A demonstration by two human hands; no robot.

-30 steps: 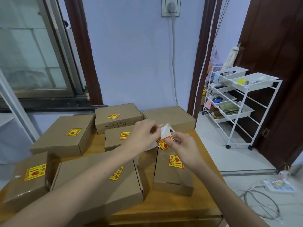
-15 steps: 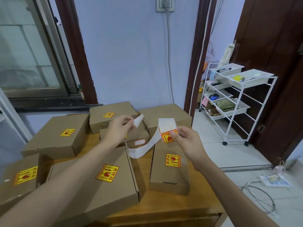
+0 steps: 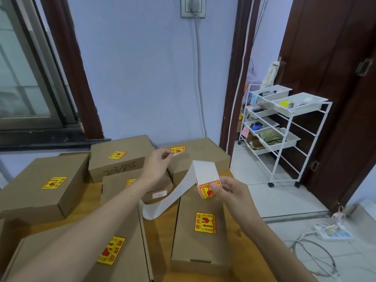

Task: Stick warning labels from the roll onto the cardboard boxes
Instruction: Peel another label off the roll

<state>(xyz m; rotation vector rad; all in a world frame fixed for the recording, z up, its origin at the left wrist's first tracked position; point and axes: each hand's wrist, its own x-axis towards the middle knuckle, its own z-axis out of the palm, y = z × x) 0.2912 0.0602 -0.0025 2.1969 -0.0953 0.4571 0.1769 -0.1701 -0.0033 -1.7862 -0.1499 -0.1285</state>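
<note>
Label roll [image 3: 206, 180]: held up over the wooden table [image 3: 160, 231], above the near right box [image 3: 200, 231]; a white backing strip [image 3: 168, 200] hangs from it in a loop.
Right hand [image 3: 232, 193]: pinches the roll, thumb on its top label.
Left hand [image 3: 157, 165]: pinches a peeled label [image 3: 179, 153] over the far right box [image 3: 200, 155].
Boxes: brown cardboard, each visible lid carrying a yellow-and-red sticker.
Beside table: white wheeled rack [image 3: 282, 127].

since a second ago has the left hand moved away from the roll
Yes. The left hand has pulled away from the roll toward the far box by the wall, and a label now lies on that box.
</note>
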